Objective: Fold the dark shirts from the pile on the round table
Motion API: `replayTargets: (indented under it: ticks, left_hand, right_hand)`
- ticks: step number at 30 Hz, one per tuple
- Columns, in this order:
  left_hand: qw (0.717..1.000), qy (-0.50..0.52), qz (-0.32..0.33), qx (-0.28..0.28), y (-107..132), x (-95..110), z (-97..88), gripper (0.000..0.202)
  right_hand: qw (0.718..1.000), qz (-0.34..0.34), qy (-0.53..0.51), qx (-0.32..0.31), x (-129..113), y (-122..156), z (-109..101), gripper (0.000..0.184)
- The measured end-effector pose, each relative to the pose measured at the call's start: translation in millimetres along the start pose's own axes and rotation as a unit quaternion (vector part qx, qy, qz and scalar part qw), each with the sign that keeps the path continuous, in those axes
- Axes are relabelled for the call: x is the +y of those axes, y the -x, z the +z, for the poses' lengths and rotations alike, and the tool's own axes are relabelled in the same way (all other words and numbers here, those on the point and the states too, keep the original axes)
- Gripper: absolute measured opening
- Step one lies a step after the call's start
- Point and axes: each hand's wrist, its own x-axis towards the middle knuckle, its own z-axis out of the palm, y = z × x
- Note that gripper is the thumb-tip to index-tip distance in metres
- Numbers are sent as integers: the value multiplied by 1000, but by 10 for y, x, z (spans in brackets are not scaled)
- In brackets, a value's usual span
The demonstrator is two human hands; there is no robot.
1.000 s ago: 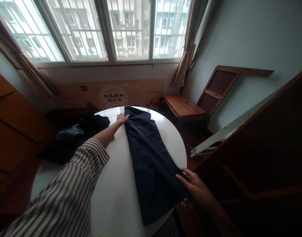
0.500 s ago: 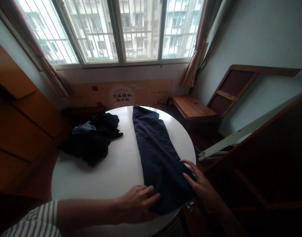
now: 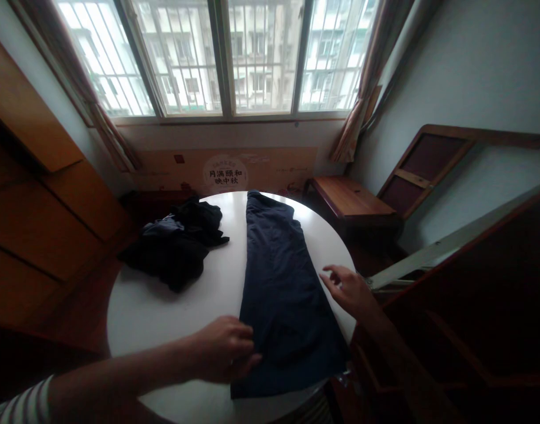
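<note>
Trousers (image 3: 282,294) are laid on the bench (image 3: 172,330), touched by the curled left hand (image 3: 223,348); the open right hand (image 3: 347,290) is held beside them.

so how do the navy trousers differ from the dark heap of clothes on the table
The navy trousers lie flat and smoothed, the dark heap of clothes crumpled and bunched. The trousers stretch long across the white round table, the heap sits compact at its left. Both are dark cloth.
</note>
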Motion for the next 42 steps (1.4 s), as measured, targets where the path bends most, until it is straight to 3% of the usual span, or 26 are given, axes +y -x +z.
replayTargets:
  ticks: [2,5,7,9,12,15,22,25,27,29,31,34,37,39,42]
  left_hand:
    - [996,-17,-57,63,-376,-381,-87,33]
    - [982,-41,-131,128,-1022,-1054,-170,27]
    - [975,-50,-179,124,-1361,-1424,-135,34]
    - [966,-57,-241,69,-1553,-1652,-20,47]
    - [953,-70,-296,6,-1586,-1745,217,70]
    - [954,-71,-291,8,-1478,-1691,385,79]
    - [956,-49,-286,30,-1420,-1650,427,80]
    - [956,-23,-287,65,-1430,-1658,370,66]
    - [952,0,-279,123,-1362,-1599,287,48]
    - [955,23,-232,184,-1198,-1442,179,36]
    - [969,50,-142,196,-942,-1179,74,29]
    - [988,77,-18,130,-498,-699,-15,24]
    - [996,73,21,52,-169,-329,5,38]
    - [998,66,22,2,-61,-199,56,53]
    - [997,59,26,-52,-8,-112,139,70]
  right_hand:
    - [995,-74,50,39,-130,-498,98,33]
    - [982,-144,122,-4,-356,-1196,325,35]
    - [978,-149,146,-24,-458,-1528,460,37]
    - [978,-146,149,-25,-485,-1742,546,39]
    - [979,-141,148,-17,-408,-1932,594,37]
    - [980,-131,147,-10,-288,-2073,610,36]
    - [983,-111,146,9,-206,-2201,639,36]
    - [982,-111,150,20,-252,-2138,604,37]
    - [982,-111,154,28,-273,-2010,554,35]
    - [979,-111,165,39,-263,-1750,484,28]
    - [976,-112,183,44,-218,-1337,406,21]
    - [979,-81,185,1,-119,-555,303,24]
    - [989,0,130,-69,-32,92,250,30]
    - [991,32,94,-89,9,330,250,29]
    - [993,25,81,-79,47,446,278,26]
